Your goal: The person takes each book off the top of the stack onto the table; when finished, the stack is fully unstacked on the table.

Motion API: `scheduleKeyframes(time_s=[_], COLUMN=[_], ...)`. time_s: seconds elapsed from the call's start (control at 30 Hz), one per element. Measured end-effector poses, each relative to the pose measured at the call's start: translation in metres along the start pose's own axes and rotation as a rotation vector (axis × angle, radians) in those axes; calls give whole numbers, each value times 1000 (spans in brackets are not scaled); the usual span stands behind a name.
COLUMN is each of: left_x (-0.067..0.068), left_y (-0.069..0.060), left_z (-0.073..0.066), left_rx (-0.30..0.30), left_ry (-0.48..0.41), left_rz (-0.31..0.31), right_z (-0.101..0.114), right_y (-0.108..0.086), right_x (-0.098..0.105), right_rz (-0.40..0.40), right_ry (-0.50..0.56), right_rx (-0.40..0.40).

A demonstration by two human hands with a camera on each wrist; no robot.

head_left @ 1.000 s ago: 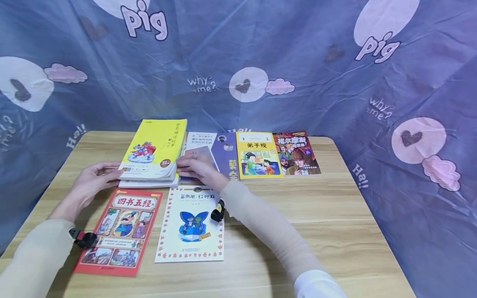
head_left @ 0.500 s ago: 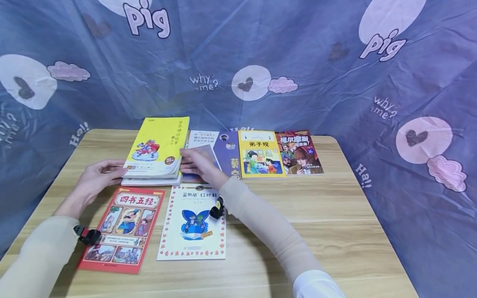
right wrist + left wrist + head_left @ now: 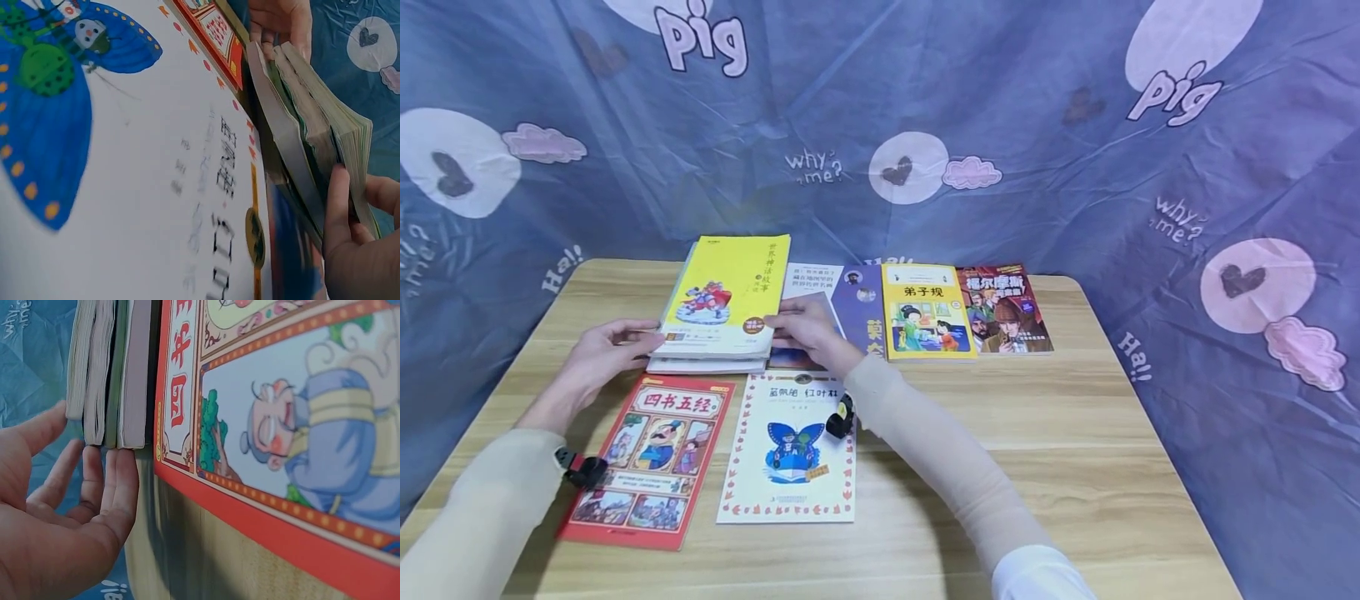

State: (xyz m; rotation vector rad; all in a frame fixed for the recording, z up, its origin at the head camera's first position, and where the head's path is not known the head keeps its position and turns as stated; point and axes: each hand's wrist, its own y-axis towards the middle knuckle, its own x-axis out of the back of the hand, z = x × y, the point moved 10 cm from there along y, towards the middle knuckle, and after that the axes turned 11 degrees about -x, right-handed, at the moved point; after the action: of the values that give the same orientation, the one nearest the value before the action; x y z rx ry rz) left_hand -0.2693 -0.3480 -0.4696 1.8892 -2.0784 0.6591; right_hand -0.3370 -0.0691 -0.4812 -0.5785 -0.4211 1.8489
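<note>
In the head view, a yellow-covered book lies on top of a stack of several books at the back left, slightly offset from those below. My left hand is at the stack's lower left corner; in the left wrist view this hand touches the ends of the stacked books with extended fingertips. On the stack's right side, my right hand holds the yellow book's edge. The right wrist view shows that hand pinching the outermost book's pages between thumb and finger.
A red book and a white butterfly book lie in front of the stack. To its right are a white-and-purple book, a yellow picture book and a dark red book. Patterned blue cloth hangs behind.
The yellow book has shifted slightly right on the stack, and a pale blue edge now shows at its left. My right hand has moved slightly right with it; the left stays at the corner.
</note>
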Motion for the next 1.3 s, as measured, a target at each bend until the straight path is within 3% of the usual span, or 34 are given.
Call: scheduleKeyframes(time_s=[0.33, 0.57, 0.83, 1.3], left_x=[3, 2, -4, -3], left_y=[9, 12, 13, 13], left_z=[-5, 2, 0, 2], left_rx=[-9, 20, 16, 13], left_ry=[7, -1, -27, 29], left_rz=[-7, -2, 22, 6], right_z=[1, -1, -3, -14], right_y=[-8, -21, -37, -82], right_x=[13, 26, 51, 97], right_rz=[56, 85, 66, 49], right_ry=[-15, -21, 32, 89], right_rx=[7, 19, 33, 50])
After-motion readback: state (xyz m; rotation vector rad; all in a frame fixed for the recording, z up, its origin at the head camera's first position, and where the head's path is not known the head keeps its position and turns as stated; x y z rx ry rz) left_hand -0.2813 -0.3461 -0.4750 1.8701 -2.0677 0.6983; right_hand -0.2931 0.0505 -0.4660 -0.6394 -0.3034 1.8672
